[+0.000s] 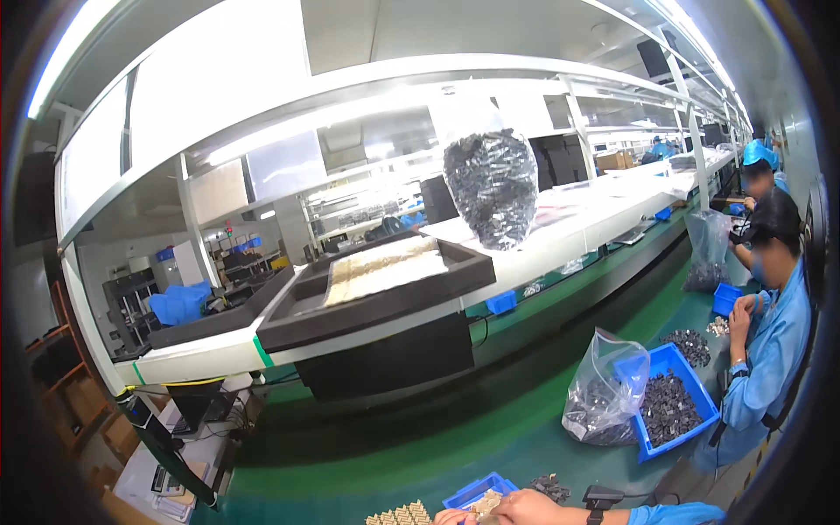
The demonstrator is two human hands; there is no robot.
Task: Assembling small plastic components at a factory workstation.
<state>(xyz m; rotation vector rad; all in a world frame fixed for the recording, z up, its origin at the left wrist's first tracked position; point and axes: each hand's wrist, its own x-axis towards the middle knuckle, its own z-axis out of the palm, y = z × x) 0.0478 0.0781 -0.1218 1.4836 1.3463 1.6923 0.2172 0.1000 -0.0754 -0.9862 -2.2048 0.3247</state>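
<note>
A person's two hands are showing only at the very bottom edge of the view, working close together over a green counter [411, 455]. At the near left, a small patch of tan ridged pieces [401, 514] is lying flat on the counter, just beside the left hand [455, 518], within easy reach. The left hand is sitting at the rim of a small blue bin [477, 492] holding pale parts; its grip is cut off by the frame edge, so I cannot tell whether it is wide or closed. The right hand [542, 507] is curling over the same bin, fingers bent inward, but what it is gripping is hidden. Just beyond, a little heap of dark parts [549, 486] is lying loose. Farther right, a clear plastic bag [605, 389] is leaning against a larger blue bin [669, 398] of dark parts, beside a co-worker in a blue coat [770, 350]. Across the counter, a black tray [376, 280] is resting on a white shelf.
</note>
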